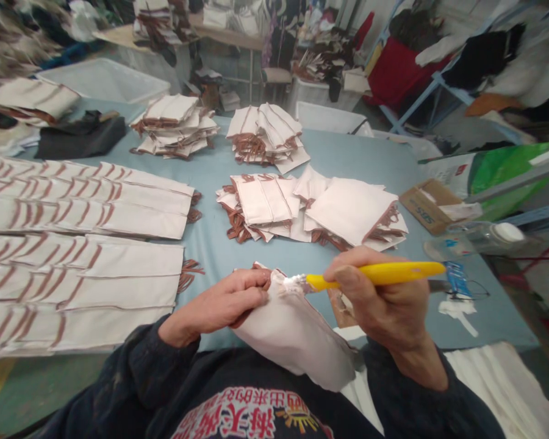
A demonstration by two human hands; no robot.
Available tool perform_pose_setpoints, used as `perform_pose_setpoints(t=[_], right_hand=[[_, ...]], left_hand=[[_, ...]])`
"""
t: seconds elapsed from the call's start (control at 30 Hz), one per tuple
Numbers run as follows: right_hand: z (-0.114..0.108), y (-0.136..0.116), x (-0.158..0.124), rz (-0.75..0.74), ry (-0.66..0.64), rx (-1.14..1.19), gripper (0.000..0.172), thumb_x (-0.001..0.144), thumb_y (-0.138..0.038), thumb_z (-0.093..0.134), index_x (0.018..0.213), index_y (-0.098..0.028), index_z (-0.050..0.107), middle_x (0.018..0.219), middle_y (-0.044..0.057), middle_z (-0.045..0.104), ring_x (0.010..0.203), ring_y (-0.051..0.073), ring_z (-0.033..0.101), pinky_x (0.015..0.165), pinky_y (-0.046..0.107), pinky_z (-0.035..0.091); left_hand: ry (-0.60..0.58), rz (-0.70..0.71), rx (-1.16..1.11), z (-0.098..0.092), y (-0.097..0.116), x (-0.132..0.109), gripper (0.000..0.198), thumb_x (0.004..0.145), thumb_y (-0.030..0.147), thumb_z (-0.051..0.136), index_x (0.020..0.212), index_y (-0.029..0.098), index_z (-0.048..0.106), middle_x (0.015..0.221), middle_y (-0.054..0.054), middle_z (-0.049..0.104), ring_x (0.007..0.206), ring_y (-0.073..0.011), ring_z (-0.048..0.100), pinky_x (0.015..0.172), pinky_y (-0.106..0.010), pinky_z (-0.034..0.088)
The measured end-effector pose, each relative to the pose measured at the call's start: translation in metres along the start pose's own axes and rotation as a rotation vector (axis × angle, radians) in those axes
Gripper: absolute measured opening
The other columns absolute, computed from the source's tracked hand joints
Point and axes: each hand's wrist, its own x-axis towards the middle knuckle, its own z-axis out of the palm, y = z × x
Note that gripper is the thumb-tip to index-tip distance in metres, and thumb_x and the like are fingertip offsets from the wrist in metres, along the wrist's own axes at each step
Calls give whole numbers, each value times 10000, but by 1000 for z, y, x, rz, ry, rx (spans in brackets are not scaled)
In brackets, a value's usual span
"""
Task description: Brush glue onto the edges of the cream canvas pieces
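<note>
My left hand [226, 302] is closed on the upper corner of a white fabric piece [293, 341] with brown edging, which hangs down in front of my shirt. In my right hand [379, 305] is a yellow-handled brush [388, 272], gripped between thumb and fingers. White bristles at its tip touch the fabric close to my left fingertips. White material, perhaps paste, shows around the bristles. Part of the fabric's left side is covered by my left hand.
Overlapping white pieces with brown edges [132, 262] cover the left of the blue table [210, 259]. Stacks of similar pieces [269, 198] lie ahead. To the right are a cardboard box [423, 207] and a clear jar [485, 236]. Plastic bins [333, 119] stand beyond.
</note>
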Motion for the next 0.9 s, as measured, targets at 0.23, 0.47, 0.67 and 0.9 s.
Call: perform_pose_setpoints(t=[0.23,0.47,0.67,0.9], right_hand=[[11,-4,-3,-61,150,-63,308,1072,-367,596,818,-225,697,687,-32,726,541,109,655,528,223,507],[11,-19,-9,-129,30,-133,284,1079,-324,583,823,-232,664,655,-50,711,511,100,638,515,216,494],[33,-23,-16,-284,141,-171,287,1123,-296,500,862,-238,605,666,-38,717,562,108,674,575,221,522],[29,-24,-34,-391,75,-183,266,1121,-314,517,907,-214,642,631,-19,661,524,119,590,549,265,459]], left_hand=[[57,44,19,4,-3,-8,145,874,287,549,762,206,506,602,79,412,478,-78,342,437,-211,261],[36,41,-4,6,-5,-18,118,864,303,571,849,188,596,610,70,445,492,-91,334,443,-222,244],[126,3,-44,3,-11,-24,168,834,346,629,790,192,579,642,58,453,530,-94,364,471,-214,252],[235,-36,-290,7,-27,-20,235,748,358,723,743,193,555,665,40,525,555,-104,438,520,-216,337]])
